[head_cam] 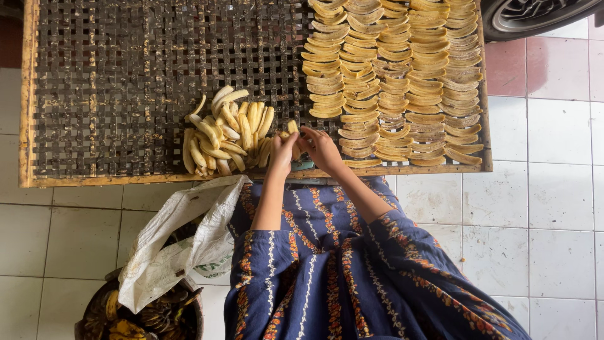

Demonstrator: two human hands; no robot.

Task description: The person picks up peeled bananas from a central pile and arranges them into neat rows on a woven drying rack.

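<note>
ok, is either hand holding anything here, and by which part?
Both: the left hand and right hand meet on one pale yellow peeled banana piece, gripping its lower end; its top sticks up free. The exact finger contact is too small to tell.

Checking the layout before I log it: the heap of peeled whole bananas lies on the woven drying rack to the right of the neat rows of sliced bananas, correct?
Not quite. In the head view, the heap of peeled whole bananas lies on the woven drying rack to the left of the neat rows of sliced bananas, not the right.
</note>
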